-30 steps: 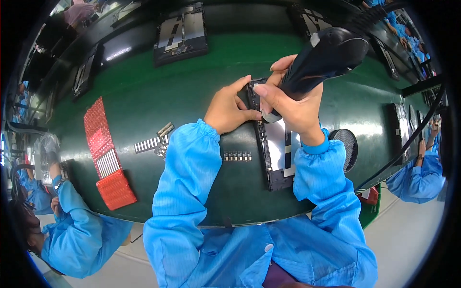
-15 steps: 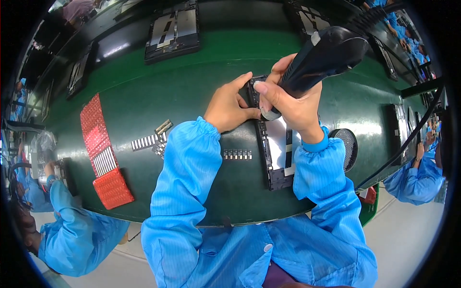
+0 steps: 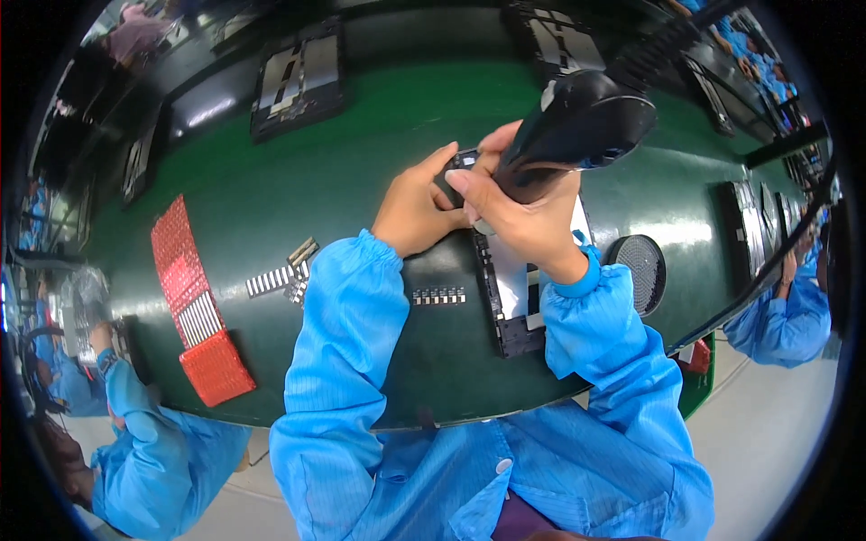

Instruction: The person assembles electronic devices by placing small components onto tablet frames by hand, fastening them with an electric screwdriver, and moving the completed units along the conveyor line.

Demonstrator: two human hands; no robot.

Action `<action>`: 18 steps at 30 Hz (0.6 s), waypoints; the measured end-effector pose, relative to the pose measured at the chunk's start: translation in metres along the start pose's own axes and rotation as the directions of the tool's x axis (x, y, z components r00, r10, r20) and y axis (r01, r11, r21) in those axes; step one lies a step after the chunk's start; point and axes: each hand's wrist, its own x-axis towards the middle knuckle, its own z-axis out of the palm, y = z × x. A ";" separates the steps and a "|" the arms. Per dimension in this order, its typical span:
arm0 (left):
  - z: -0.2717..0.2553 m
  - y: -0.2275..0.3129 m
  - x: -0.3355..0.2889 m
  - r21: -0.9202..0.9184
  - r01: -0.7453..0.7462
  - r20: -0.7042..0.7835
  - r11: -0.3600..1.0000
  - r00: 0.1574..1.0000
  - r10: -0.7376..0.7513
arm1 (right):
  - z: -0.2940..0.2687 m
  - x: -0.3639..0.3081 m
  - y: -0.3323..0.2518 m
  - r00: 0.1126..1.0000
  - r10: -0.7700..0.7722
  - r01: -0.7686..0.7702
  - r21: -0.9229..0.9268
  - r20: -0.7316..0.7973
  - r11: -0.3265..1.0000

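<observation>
My right hand [image 3: 530,224] is wrapped round a thick black handheld tool [image 3: 582,126] with a ribbed cable or hose leading off to the upper right. Its working end points down at the upper part of a flat black electronic device housing [image 3: 521,346] with a silver panel; my fingers hide the tip. Against the housing's upper left edge, my left hand [image 3: 413,215] grips with its thumb and fingers. A strip of small black and silver parts [image 3: 439,296] lies left of the housing. The right forearm covers part of the housing.
Red bubble wrap [image 3: 216,368] with silver strips lies at left, near striped strips [image 3: 271,280]. A round black mesh dish [image 3: 639,273] stands right of my forearm. More housings [image 3: 302,81] line the far side. Co-workers in blue sit left [image 3: 149,460] and right [image 3: 783,316].
The tool and my right hand have shifted a little left and down in the picture. Much of the table has moved slightly too, as the view turned. Both hands keep their grips.
</observation>
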 end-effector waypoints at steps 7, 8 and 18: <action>-0.015 0.042 -0.003 0.018 0.234 0.118 0.972 0.965 -0.234 | -0.078 -0.003 -0.067 0.983 -0.157 0.156 -0.017 -0.090 0.988; -0.015 0.043 -0.003 0.042 0.261 0.118 0.965 0.957 -0.264 | -0.095 -0.009 -0.075 0.981 -0.143 0.138 -0.051 -0.134 0.989; 0.006 0.058 -0.003 -0.037 0.318 0.147 0.947 0.939 -0.310 | -0.191 -0.067 -0.054 0.884 -0.114 0.094 -0.066 -0.453 0.993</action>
